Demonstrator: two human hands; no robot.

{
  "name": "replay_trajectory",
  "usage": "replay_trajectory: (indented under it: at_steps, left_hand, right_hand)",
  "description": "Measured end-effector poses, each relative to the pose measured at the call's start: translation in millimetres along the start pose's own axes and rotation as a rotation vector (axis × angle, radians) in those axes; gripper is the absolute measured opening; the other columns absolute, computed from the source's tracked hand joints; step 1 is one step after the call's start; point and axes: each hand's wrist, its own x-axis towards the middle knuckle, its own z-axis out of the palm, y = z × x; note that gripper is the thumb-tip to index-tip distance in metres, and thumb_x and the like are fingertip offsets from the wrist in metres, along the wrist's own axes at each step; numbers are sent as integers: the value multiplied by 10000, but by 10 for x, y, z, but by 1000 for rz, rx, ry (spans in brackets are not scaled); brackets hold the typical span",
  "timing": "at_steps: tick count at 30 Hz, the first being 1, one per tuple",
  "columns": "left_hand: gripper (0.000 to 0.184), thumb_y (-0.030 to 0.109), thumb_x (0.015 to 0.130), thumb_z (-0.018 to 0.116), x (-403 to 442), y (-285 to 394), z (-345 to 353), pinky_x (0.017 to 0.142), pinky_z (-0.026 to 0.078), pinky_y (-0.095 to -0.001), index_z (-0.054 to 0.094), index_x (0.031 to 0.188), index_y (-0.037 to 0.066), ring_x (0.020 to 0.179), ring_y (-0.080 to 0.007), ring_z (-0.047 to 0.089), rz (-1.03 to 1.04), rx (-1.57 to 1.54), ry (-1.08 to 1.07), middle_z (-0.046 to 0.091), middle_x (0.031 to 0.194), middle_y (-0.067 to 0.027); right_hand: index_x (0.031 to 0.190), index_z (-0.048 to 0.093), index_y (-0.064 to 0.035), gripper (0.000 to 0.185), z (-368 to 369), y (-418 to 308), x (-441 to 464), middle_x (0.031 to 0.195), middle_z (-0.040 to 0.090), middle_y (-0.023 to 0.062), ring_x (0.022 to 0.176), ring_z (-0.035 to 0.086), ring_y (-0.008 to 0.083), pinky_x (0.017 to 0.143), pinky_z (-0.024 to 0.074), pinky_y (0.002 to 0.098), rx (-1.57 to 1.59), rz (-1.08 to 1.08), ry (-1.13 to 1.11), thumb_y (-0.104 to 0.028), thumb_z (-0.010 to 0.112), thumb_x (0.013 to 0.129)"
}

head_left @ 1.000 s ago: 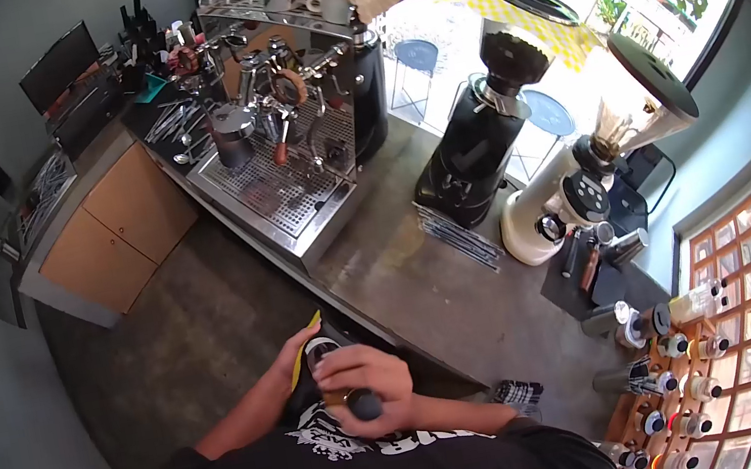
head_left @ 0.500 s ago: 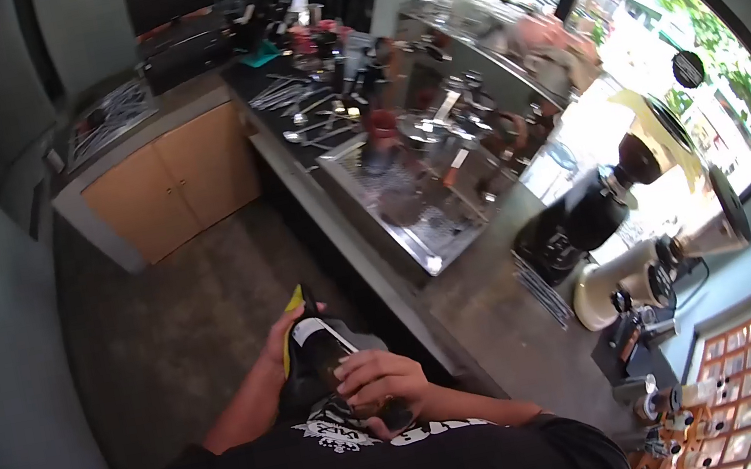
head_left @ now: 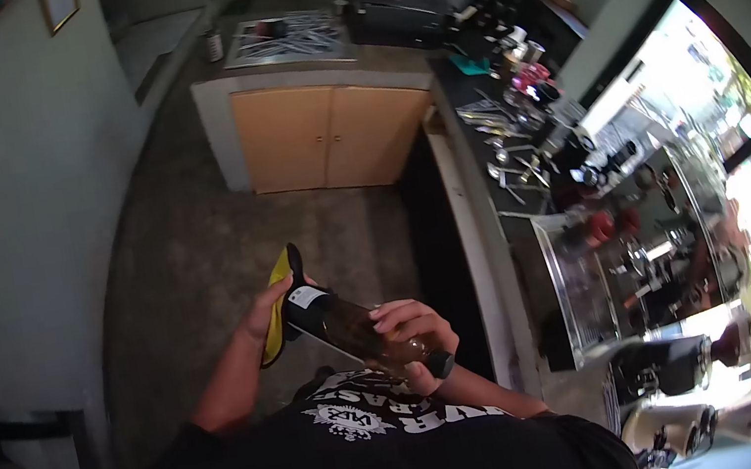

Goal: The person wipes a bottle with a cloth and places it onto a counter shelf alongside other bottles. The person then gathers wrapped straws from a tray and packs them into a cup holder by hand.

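Observation:
My right hand [head_left: 420,335] is closed around a brown bottle [head_left: 349,328], which tilts across the front of my black shirt. Its black cap [head_left: 440,364] points down to the right, and a white label [head_left: 306,296] shows near the opposite end. In my left hand [head_left: 270,305] is a yellow and black flat, flexible item [head_left: 283,326], perhaps a cloth or pouch. It lies right beside the labelled end of the bottle; whether the two touch, I cannot tell. Most of the left fingers are hidden behind this item.
Wooden cabinet doors [head_left: 323,138] stand ahead under a counter with a metal tray [head_left: 286,41] of utensils. Along the right runs a counter [head_left: 483,246] with spoons, an espresso machine [head_left: 641,258] and coffee grinders [head_left: 660,367]. A wall [head_left: 27,195] rises on the left.
My view has turned left, so the counter and espresso machine sit farther right. The bottle has tilted flatter, and its black cap now shows past my right hand. Both hands keep their hold.

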Motion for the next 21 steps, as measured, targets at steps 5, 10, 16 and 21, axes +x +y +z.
replay_trajectory:
  at_steps: [5, 10, 16, 21]
  left_hand:
    - [450, 427, 1010, 482, -195, 46, -353, 826, 558, -345, 662, 1115, 29, 874, -205, 703, -12, -175, 199, 725, 992, -96]
    - [508, 515, 953, 516, -324, -93, -417, 893, 567, -421, 686, 1127, 69, 923, -284, 715, 29, -502, 461, 733, 1021, -134]
    - [536, 550, 975, 483, -65, -115, -601, 929, 558, -479, 676, 1187, 97, 993, -315, 708, 166, -816, 500, 722, 1117, -129]
    - [566, 550, 989, 460, 469, 825, -342, 940, 553, -462, 656, 1200, 62, 1024, -304, 700, 333, -606, 501, 711, 1146, -144]
  right_hand:
    - [1133, 551, 29, 522, 157, 475, 354, 1141, 628, 223, 1112, 621, 366, 986, 488, 494, 27, 162, -195, -273, 794, 783]
    - [1322, 391, -4, 816, 290, 1043, 606, 1197, 602, 221, 1179, 584, 371, 1046, 444, 555, 434, 276, -297, -280, 887, 737]
    - [1337, 424, -21, 852, 402, 2011, 1009, 1314, 577, 198, 1307, 525, 345, 1105, 404, 484, 668, 411, -571, -177, 944, 681]
    - [1322, 447, -28, 784, 317, 2705, 1682, 1321, 588, 181, 1346, 502, 315, 1105, 412, 442, 649, 440, -699, -108, 924, 705]
